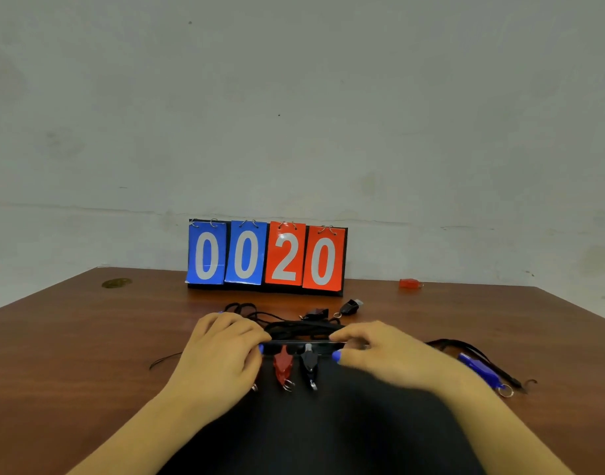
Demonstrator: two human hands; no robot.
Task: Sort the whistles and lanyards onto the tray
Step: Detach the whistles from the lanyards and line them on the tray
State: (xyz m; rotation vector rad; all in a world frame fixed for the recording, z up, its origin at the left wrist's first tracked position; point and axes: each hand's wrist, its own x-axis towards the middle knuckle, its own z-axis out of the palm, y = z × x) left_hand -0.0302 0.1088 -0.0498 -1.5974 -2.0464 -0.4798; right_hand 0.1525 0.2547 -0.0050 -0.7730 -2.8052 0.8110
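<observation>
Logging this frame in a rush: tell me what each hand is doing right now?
Left hand: fingers curled, gripping the far rim of the black tray.
Right hand: fingers curled, gripping the same rim.

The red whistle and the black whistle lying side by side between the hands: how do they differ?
The red whistle is translucent red; the black whistle next to it is dark, with a pale tip at its far end. The red one lies nearer the left hand, the black one nearer the right hand. Both lie on the black tray, pointing away from the person, each with a metal ring at its near end.
</observation>
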